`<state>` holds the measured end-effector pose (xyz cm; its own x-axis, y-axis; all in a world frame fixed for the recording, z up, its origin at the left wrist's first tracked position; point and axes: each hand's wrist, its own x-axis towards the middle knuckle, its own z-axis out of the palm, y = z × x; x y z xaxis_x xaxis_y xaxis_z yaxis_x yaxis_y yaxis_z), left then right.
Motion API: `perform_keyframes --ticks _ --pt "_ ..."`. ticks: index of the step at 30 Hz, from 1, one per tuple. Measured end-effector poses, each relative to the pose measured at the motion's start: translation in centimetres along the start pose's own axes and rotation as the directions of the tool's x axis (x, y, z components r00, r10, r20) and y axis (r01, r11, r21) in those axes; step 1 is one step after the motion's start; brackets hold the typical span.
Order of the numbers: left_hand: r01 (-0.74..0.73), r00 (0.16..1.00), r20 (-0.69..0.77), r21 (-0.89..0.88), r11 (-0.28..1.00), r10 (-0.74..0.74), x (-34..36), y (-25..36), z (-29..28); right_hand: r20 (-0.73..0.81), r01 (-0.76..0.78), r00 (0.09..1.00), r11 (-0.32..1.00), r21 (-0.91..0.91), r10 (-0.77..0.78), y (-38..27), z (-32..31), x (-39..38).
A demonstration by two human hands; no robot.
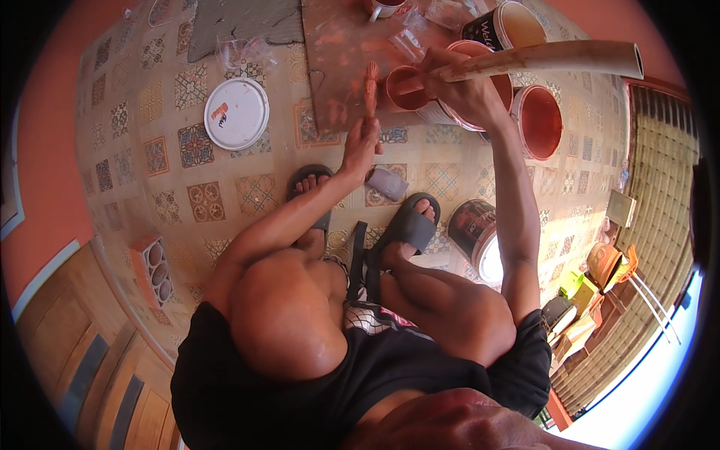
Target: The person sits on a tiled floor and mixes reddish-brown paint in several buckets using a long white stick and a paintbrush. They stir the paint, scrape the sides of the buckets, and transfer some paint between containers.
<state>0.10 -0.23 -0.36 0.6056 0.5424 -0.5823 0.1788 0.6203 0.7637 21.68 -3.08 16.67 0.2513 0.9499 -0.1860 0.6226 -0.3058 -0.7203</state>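
My left hand [363, 144] is closed around the lower end of a red-coated, stick-like thing with a ridged tip [371, 84], held upright over the brown board. My right hand [466, 88] grips a long pale tube [551, 60] whose open end points to the right. The tube's other end lies at a small red-stained container [394, 94]; how far it reaches inside is unclear. Behind my right wrist stands a larger bucket with a red inside [501, 88]. Another red-lined bucket [540, 124] is just to its right.
A paint-stained board [337, 45] lies ahead, with a mug [386, 9] and clear plastic bags [409, 41]. A bucket with a dark label [517, 28] stands far right. A white lid [237, 114], a dark-labelled can [474, 229] and a holed brick [154, 270] are on the tiles.
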Motion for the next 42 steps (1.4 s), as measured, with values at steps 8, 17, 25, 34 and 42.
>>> perform_keyframes --ticks 8,17,25,34,42 --pt "-0.003 1.0 0.01 -0.086 0.996 0.004 0.3 -0.7 -0.3 -0.079 0.042 0.996 0.992 0.119 -0.033 -0.8 0.1 -0.2" --pt "0.003 0.998 0.062 -0.047 0.999 0.0 0.5 -1.1 -0.8 -0.173 -0.017 0.985 0.997 0.071 0.029 0.1 -0.1 -0.8" --pt "-0.037 0.998 0.04 -0.075 0.996 0.04 0.2 -0.8 -0.3 -0.155 -0.043 0.987 0.999 0.009 0.044 0.5 0.4 -0.8" --pt "-0.032 0.997 0.069 -0.065 0.997 0.036 0.0 -0.6 -0.4 -0.101 -0.088 0.992 0.988 -0.127 0.075 0.9 0.0 -0.8" --pt "-0.034 0.998 0.05 -0.108 0.994 0.04 -0.1 -0.5 -0.3 -0.115 -0.061 0.992 0.995 -0.084 0.051 0.6 0.1 -0.9"
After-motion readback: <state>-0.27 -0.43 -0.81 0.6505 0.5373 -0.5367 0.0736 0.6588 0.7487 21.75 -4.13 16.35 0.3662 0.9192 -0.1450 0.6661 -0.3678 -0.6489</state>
